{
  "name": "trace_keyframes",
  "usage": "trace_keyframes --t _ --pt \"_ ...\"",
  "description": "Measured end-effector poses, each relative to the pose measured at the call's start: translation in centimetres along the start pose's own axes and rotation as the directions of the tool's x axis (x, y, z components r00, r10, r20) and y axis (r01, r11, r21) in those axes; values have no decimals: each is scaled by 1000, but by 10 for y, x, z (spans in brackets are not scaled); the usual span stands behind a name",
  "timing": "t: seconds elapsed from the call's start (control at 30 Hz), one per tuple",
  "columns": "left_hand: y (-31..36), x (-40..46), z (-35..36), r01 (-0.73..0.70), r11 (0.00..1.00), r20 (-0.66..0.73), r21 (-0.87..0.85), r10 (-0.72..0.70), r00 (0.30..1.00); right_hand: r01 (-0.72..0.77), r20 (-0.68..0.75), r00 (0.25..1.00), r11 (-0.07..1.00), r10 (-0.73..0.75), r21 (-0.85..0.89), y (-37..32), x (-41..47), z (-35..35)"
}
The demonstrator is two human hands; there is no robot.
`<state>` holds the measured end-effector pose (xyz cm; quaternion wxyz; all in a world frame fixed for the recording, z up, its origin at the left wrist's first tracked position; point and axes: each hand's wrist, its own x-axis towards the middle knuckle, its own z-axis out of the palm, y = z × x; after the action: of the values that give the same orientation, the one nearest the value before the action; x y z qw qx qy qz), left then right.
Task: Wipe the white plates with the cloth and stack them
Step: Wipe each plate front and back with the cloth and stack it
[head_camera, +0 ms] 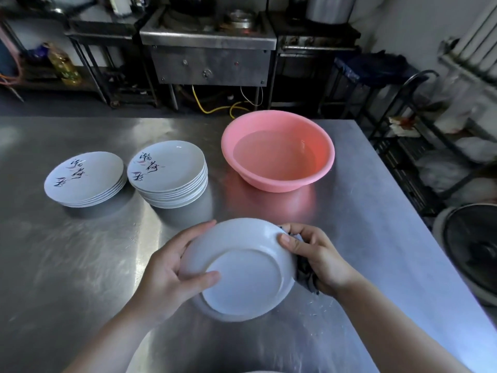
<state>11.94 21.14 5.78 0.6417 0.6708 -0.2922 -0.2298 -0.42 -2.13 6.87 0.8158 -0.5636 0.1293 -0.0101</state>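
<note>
Mid-wipe: my left hand [166,275] grips the plate [242,270] underside-up at lower centre above the table [363,211], right hand [320,257] pinches the cloth [306,273] against its rim; next, probably finish and stack it on a pile [169,173] upper left.

Most of the dark cloth [306,273] is hidden between the right hand [320,258] and the white plate [242,267]; only crumpled folds are seen below the palm. The plate's face is turned away, so only its underside is shown. The fingers of the left hand [166,267] are concealed behind the plate's far rim. Both forearms are cut off by the lower edge. Beyond the hands, the lettering on the stacked plates [168,173] cannot be read.
</note>
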Motion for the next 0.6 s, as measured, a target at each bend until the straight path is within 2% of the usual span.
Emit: trace_keyframes --t 0.1,0.23,0.3,0.43,0.5,0.6 --pt "10 9 2 -7 998 -13 -68 6 1000 20 -33 999 999 -19 36 -11 2 4" --pt "23 18 6 -1 984 -66 -181 -11 998 92 -202 972 988 -116 -125 -31 6 8" --pt "25 20 13 -6 973 -114 -232 -21 993 138 -323 913 934 -249 -331 -37 9 11" --pt "27 19 36 -1 934 -194 -358 -73 978 135 -492 705 777 -511 -615 -42 10 23" --pt "32 21 49 -9 927 -217 -375 -79 973 134 -464 638 683 -614 -718 -43 10 27" --pt "48 28 57 -36 941 -260 -337 -56 964 122 -320 636 501 -702 -857 -46 10 31"
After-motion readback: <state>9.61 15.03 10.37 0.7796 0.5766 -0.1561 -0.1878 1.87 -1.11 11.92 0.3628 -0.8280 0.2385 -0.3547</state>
